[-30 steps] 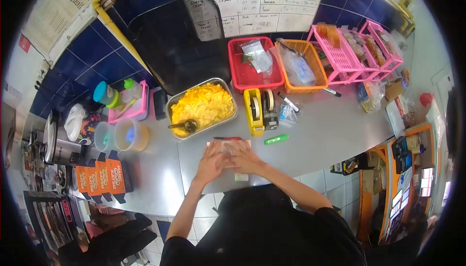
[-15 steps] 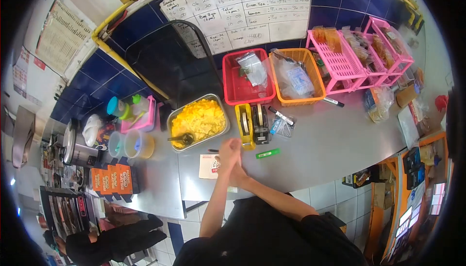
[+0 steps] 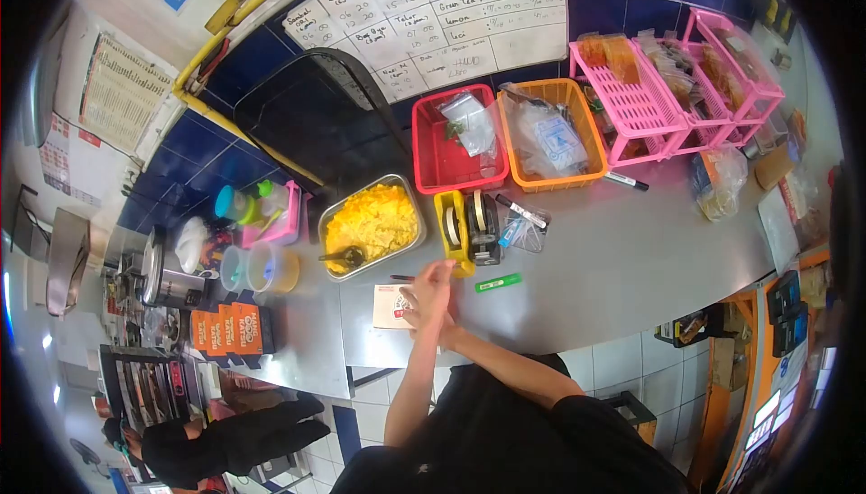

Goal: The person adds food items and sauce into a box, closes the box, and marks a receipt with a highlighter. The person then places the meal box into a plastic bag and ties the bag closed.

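Note:
My left hand crosses over my right hand above the front of the metal table, palms touching or nearly so. The left fingers look stretched out, toward the yellow tape dispenser; nothing shows in them. Fingers spread out to the left of my left wrist, apparently those of my right hand, which is mostly hidden. Just behind and left of the hands lies a white printed box or paper, partly covered, with a dark pen beyond it. To the right rests a green marker-like item.
A metal tray of yellow food holds a dark scoop. Behind stand a black tape dispenser, red basket, orange basket and pink racks. Orange boxes sit left. Another person is at lower left.
My hands stay together over the table, with the fingers now more spread and shifted against each other. The whole view has tilted slightly; the objects keep their places.

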Tool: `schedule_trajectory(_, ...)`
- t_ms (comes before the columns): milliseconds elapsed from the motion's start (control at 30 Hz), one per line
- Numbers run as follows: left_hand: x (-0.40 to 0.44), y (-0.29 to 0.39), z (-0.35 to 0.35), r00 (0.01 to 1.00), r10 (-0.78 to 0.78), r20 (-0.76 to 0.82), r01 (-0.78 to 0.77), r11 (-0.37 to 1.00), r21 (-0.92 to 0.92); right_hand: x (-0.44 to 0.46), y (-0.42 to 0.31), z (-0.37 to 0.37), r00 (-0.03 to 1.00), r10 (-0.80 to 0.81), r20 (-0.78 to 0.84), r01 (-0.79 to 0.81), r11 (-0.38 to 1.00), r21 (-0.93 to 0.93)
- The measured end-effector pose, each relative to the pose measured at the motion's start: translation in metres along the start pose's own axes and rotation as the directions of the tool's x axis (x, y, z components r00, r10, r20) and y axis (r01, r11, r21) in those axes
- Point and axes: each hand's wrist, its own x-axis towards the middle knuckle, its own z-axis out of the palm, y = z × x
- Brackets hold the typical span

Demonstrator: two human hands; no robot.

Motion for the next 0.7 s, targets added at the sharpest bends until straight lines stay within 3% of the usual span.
schedule_trajectory(67, -0.012, 0.007, 0.004, 0.995, -0.061, -0.08, 0.063, 0.998, 0.016, 0.0, 0.001, 0.002, 1.0, -0.01, -0.009, 0.01, 1.0, 0.024)
schedule_trajectory(167, -0.027, 0.021, 0.006, 0.973, 0.165, -0.161, -0.12, 0.959, 0.258, -0.002, 0.002, 0.005, 0.999, -0.022, -0.027, 0.023, 0.998, 0.057)
schedule_trajectory(267, -0.033, 0.025, 0.007, 0.946, 0.2, -0.255, -0.089, 0.917, 0.39, -0.004, 0.003, 0.009, 0.998, -0.038, -0.04, 0.042, 0.995, 0.089)
schedule_trajectory(367, -0.027, 0.029, 0.001, 0.95, 0.259, -0.176, -0.155, 0.877, 0.455, -0.006, 0.006, 0.013, 0.996, -0.054, -0.064, 0.062, 0.99, 0.13)
schedule_trajectory(433, -0.01, 0.018, 0.0, 0.987, 0.151, -0.053, -0.115, 0.903, 0.414, -0.006, 0.008, 0.017, 0.994, -0.066, -0.088, 0.08, 0.983, 0.164)
schedule_trajectory(467, 0.0, 0.007, 0.003, 0.988, 0.146, -0.059, -0.109, 0.906, 0.409, -0.005, 0.01, 0.019, 0.991, -0.082, -0.103, 0.1, 0.977, 0.187)
schedule_trajectory(533, 0.011, -0.011, 0.007, 0.955, 0.289, -0.071, -0.187, 0.769, 0.611, -0.008, 0.013, 0.024, 0.987, -0.1, -0.122, 0.124, 0.971, 0.206)
schedule_trajectory(700, -0.025, 0.003, -0.038, 0.967, 0.222, -0.126, -0.13, 0.853, 0.505, -0.003, -0.007, -0.007, 1.0, -0.008, -0.019, 0.008, 1.0, 0.012)
